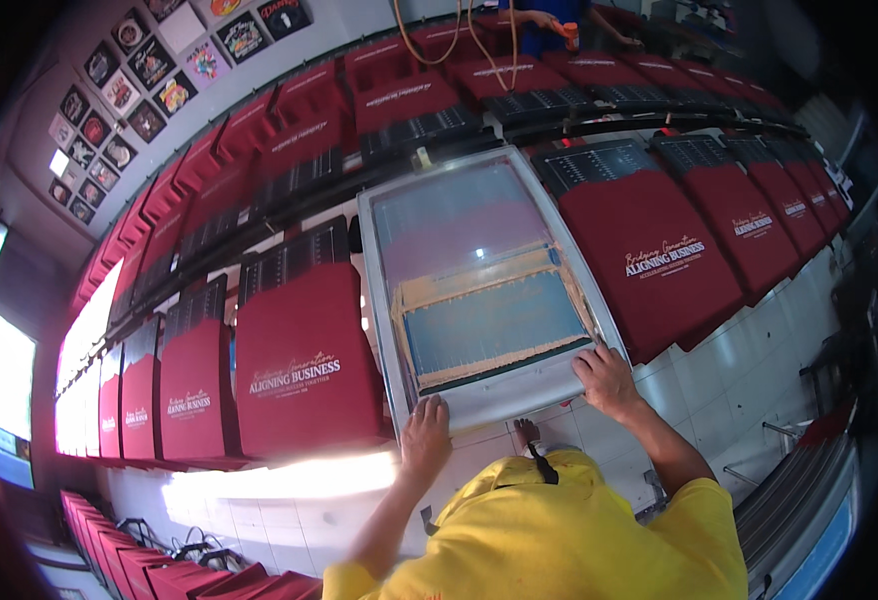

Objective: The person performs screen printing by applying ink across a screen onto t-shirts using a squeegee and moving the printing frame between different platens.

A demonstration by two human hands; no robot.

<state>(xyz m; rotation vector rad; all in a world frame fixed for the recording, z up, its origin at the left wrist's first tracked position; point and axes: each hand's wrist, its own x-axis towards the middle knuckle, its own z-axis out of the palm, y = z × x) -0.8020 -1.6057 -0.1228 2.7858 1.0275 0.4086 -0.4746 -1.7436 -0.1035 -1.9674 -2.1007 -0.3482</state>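
Note:
A screen-printing frame with a metal rim lies tilted over a printing board right in front of me. Its mesh has a blue area bordered by brownish tape or residue, and maroon cloth shows faintly through the far part. My left hand grips the near left corner, fingers curled over the rim. At the near right corner, my right hand holds the rim the same way. Beside the frame on the left is a maroon shirt with white print; another printed maroon shirt lies on the right.
Rows of maroon shirts on black boards run left and right, with a second row behind a rail. Across it, a person in blue holds an orange object. Hoses hang there. A ribbed metal unit stands at lower right.

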